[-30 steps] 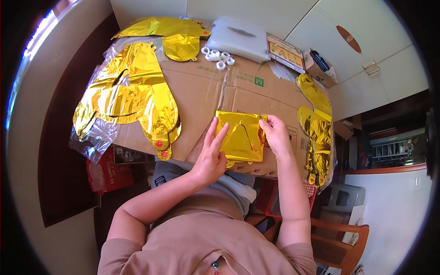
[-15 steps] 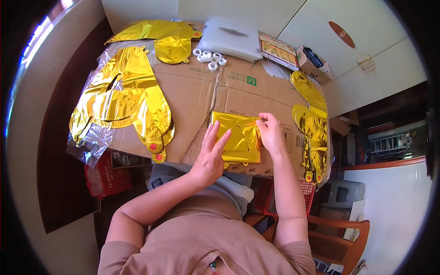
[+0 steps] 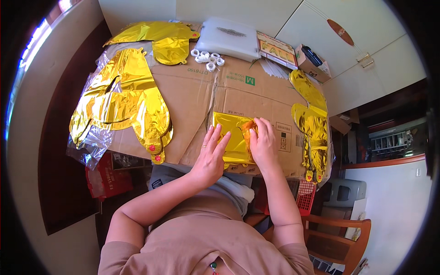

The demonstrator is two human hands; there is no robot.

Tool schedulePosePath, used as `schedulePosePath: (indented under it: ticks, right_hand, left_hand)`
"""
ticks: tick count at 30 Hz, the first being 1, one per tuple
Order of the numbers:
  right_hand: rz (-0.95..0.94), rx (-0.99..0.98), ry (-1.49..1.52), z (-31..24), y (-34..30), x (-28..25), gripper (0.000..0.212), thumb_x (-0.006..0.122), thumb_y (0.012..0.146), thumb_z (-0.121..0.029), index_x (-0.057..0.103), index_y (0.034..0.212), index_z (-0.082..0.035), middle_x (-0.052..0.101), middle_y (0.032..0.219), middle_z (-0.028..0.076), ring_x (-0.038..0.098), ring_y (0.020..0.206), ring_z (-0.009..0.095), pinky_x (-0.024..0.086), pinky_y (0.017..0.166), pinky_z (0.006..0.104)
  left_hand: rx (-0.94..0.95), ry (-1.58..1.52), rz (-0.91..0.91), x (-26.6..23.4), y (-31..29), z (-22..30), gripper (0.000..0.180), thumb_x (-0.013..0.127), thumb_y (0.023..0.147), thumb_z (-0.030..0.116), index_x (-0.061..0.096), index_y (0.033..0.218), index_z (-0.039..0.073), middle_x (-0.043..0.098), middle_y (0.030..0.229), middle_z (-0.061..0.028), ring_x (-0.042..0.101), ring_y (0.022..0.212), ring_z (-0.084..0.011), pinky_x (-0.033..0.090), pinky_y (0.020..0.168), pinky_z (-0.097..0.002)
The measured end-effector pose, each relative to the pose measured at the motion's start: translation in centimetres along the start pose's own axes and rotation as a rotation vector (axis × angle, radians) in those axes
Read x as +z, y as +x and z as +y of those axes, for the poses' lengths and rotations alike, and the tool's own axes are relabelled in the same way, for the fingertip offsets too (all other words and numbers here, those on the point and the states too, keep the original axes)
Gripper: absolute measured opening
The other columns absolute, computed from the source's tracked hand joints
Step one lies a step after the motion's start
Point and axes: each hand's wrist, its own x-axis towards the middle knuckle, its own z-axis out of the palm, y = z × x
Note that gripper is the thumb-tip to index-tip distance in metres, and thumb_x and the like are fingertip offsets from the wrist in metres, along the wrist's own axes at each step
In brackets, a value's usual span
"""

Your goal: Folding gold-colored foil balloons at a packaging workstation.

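Brown cardboard [image 3: 183, 101] spreads before me, and near the edge closest to the person's body lies the folded gold foil [image 3: 235, 143]. The left hand [image 3: 211, 156] rests at its left side, fingers somewhat spread; the right hand [image 3: 263, 145] pinches its bent-up right side.

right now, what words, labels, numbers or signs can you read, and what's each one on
Wording is described, not copied.
Cardboard: green characters, green square sign; dark print too small to read.
Flat box: large coloured lettering.
Red bag: pale print, too blurred.
Red dots: too small to read.
Folded gold foil: no print visible.
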Motion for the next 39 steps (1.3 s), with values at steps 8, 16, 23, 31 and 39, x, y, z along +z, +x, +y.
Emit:
schedulePosePath:
  ticks: [8,16,23,31,39]
  right_hand:
    - [-0.021,-0.161,-0.187,-0.1,-0.3,0.0,0.046,0.062,0.095,-0.022,0.056,0.133,0.002,0.052,0.142,0.022,0.048,0.131,0.040,0.038,0.110,0.0499]
    - [-0.228,-0.188,-0.158,-0.4,-1.5,0.5,0.069,0.056,0.099,-0.042,0.037,0.151,-0.001,0.031,0.159,0.023,0.027,0.147,0.044,0.018,0.121,0.0565]
    - [-0.243,-0.156,-0.163,-0.2,-1.6,0.9,0.072,0.054,0.099,-0.046,0.034,0.153,-0.001,0.027,0.161,0.024,0.024,0.148,0.046,0.015,0.121,0.0570]
    - [-0.218,-0.150,-0.147,-0.1,-1.7,1.0,0.073,0.055,0.098,-0.046,0.035,0.153,-0.002,0.026,0.161,0.024,0.025,0.148,0.045,0.017,0.120,0.0569]
    - [-0.205,-0.156,-0.073,0.5,-1.8,1.1,0.067,0.054,0.099,-0.041,0.037,0.152,-0.003,0.029,0.161,0.023,0.026,0.148,0.044,0.017,0.120,0.0574]
  left_hand:
    - [0.016,0.000,0.008,0.0,-0.1,0.0,0.072,0.047,0.080,-0.015,0.038,0.149,0.000,0.025,0.156,-0.0321,0.022,0.146,-0.0528,0.025,0.119,-0.0551]
    - [-0.007,0.010,-0.003,0.3,-0.1,-0.1,0.072,0.048,0.080,-0.015,0.038,0.149,-0.001,0.025,0.156,-0.0336,0.021,0.146,-0.0534,0.025,0.119,-0.0555]
    - [-0.019,0.007,-0.017,0.3,-0.2,-0.3,0.070,0.048,0.082,-0.014,0.036,0.150,0.000,0.026,0.156,-0.0313,0.022,0.147,-0.0519,0.025,0.119,-0.0553]
    - [0.121,0.021,0.032,-2.4,2.2,-0.6,0.064,0.058,0.090,-0.001,0.037,0.151,0.003,0.032,0.156,-0.0249,0.026,0.146,-0.0491,0.028,0.118,-0.0542]
    - [0.207,0.479,-0.360,-2.9,5.6,-2.7,0.086,0.051,0.095,0.057,0.032,0.152,-0.005,0.026,0.161,-0.0259,0.019,0.152,-0.0407,0.015,0.123,-0.0525]
